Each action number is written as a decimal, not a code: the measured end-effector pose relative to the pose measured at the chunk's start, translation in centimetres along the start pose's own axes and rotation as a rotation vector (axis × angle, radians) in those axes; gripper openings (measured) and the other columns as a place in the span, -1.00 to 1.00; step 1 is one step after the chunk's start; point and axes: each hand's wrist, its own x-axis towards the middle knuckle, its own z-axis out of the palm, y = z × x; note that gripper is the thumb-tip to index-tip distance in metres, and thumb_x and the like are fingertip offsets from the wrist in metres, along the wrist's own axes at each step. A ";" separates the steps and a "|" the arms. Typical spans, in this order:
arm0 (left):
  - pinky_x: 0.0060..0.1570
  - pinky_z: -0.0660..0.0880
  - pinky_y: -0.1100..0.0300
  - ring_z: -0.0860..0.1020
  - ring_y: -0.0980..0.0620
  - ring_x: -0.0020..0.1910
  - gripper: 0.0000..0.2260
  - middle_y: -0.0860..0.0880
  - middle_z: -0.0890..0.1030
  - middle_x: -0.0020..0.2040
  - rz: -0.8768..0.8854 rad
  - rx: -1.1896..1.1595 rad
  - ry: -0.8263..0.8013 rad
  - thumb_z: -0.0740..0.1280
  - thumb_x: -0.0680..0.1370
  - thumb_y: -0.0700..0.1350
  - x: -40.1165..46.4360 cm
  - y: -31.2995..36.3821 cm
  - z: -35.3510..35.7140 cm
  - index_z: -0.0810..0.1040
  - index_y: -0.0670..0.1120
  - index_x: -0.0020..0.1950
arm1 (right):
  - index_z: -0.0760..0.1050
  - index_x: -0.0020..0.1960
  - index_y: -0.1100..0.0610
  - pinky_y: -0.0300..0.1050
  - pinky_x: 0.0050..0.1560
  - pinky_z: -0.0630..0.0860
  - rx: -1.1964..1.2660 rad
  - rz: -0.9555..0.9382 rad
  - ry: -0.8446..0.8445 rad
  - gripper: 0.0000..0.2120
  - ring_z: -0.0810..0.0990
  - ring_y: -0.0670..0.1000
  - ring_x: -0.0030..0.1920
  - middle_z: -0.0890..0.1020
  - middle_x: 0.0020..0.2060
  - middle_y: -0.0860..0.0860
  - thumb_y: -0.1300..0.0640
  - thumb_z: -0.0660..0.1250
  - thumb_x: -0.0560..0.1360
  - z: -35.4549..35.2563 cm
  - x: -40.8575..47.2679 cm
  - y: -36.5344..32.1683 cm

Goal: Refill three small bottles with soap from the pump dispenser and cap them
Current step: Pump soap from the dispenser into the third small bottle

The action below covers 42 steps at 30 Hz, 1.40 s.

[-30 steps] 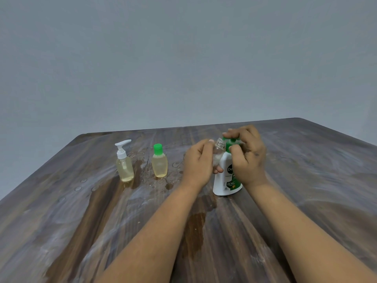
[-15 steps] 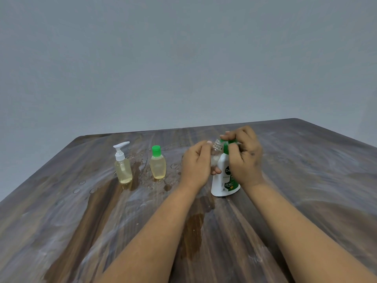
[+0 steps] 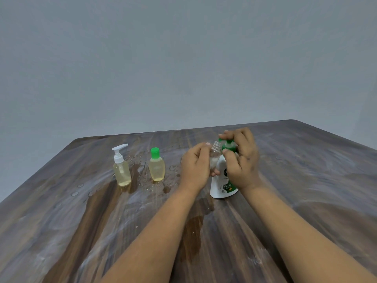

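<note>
The left hand (image 3: 194, 166) curls round a small clear uncapped bottle (image 3: 215, 155) (contents too faint to judge), its neck tipped toward the green pump of the white dispenser (image 3: 221, 185), which the right hand (image 3: 240, 160) grips and presses. Left on the wet table (image 3: 81, 231) stand a pump-topped bottle (image 3: 121, 168) and a green-capped bottle (image 3: 156, 167), both filled with pale yellow soap.

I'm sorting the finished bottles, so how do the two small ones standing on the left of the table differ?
The pump-top bottle has a white pump head; the flip-cap bottle has a green cap. The pump-top bottle stands farther left and looks taller and slimmer. Both stand upright, hold pale yellow liquid and are untouched.
</note>
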 end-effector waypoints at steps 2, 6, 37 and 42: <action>-0.55 0.41 0.29 0.53 0.00 -0.54 -0.69 -0.16 0.55 -0.44 0.000 0.008 0.002 0.14 0.67 -0.13 0.0 0.0 0.0 0.54 -0.22 -0.17 | 0.57 0.04 0.23 -0.34 0.01 0.39 0.014 -0.018 -0.012 -0.65 0.49 -0.11 0.03 0.51 -0.02 0.04 0.13 0.15 0.37 -0.2 -0.1 0.1; -0.56 0.41 0.29 0.53 -0.01 -0.54 -0.68 -0.13 0.56 -0.45 -0.010 0.018 0.005 0.14 0.67 -0.13 0.0 0.0 0.0 0.54 -0.23 -0.17 | 0.59 -0.01 0.25 -0.38 0.02 0.39 0.033 0.003 0.002 -0.66 0.51 -0.13 0.02 0.51 -0.05 0.03 0.14 0.14 0.37 -0.1 -0.1 0.2; -0.57 0.40 0.31 0.52 0.03 -0.56 -0.69 -0.04 0.55 -0.49 -0.028 0.005 -0.011 0.13 0.67 -0.15 -0.4 0.8 0.0 0.54 -0.14 -0.20 | 0.61 -0.13 0.22 -0.26 -0.10 0.46 0.054 0.034 0.038 -0.76 0.58 0.10 -0.07 0.51 -0.16 0.03 0.17 0.18 0.41 0.2 0.1 0.4; -0.56 0.41 0.30 0.53 0.00 -0.55 -0.69 -0.07 0.57 -0.42 -0.035 0.005 0.008 0.14 0.67 -0.14 -0.4 0.8 -0.1 0.55 -0.11 -0.22 | 0.58 0.02 0.26 -0.33 0.04 0.40 0.033 -0.036 0.002 -0.67 0.52 -0.11 0.04 0.55 -0.04 0.09 0.12 0.17 0.41 -0.2 -0.1 0.5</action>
